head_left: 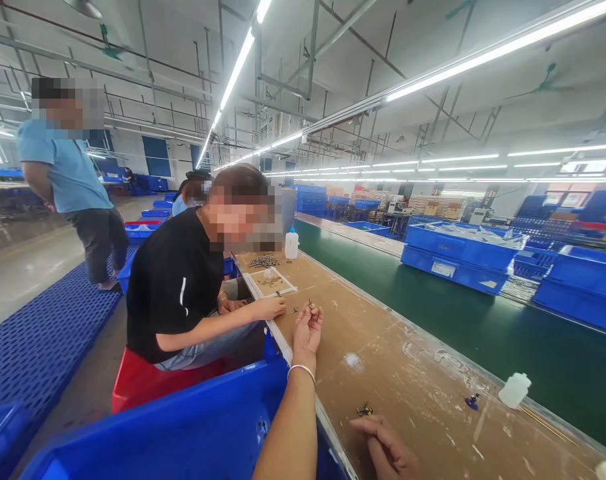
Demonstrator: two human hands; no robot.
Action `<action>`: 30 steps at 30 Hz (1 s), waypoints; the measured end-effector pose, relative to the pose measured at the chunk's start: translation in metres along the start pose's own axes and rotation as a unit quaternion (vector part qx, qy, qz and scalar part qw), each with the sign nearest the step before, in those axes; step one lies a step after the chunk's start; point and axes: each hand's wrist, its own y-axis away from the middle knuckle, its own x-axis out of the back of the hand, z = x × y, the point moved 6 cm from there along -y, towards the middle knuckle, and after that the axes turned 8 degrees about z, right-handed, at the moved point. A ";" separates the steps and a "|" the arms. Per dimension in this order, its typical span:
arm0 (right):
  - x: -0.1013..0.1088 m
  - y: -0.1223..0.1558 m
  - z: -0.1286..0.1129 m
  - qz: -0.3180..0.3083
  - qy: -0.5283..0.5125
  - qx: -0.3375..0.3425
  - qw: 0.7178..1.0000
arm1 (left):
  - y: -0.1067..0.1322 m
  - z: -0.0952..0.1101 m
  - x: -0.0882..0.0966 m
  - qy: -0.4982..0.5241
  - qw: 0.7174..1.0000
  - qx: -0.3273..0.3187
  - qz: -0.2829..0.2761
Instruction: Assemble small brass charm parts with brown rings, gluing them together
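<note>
My left hand [307,330], with a pale bangle at the wrist, is raised over the brown work table [383,347]. Its fingertips pinch a small metal part [311,304], too small to name exactly. Close to those fingers, another little metal piece [295,310] lies on the tabletop. Low in the view, my right hand [387,448] rests on the table, its fingers loosely bent and apart, partly cut off by the frame. Just beyond its fingertips are a few small gold and dark metal parts [365,409]; I see nothing held in that hand.
A co-worker in black [177,287] sits at left, one hand on the table near small parts. A metal-part pile [264,261] and white bottle [291,243] stand farther along. A blue bin [183,427] is beside my left arm; another bottle [515,390] borders the green conveyor [363,260].
</note>
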 end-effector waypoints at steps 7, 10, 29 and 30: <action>0.003 -0.003 0.004 -0.011 -0.015 -0.008 1.000 | 0.005 -0.001 -0.009 -0.015 0.999 0.009 -0.033; 0.001 -0.001 0.009 -0.037 -0.021 0.002 0.999 | 0.006 0.000 -0.010 -0.023 0.999 0.004 -0.034; 0.013 -0.003 -0.033 0.041 0.146 0.041 0.988 | 0.062 -0.059 -0.056 -0.428 0.895 0.125 -0.011; 0.023 0.003 -0.037 0.035 0.151 0.056 0.986 | 0.073 -0.069 -0.061 -0.455 0.879 0.138 -0.029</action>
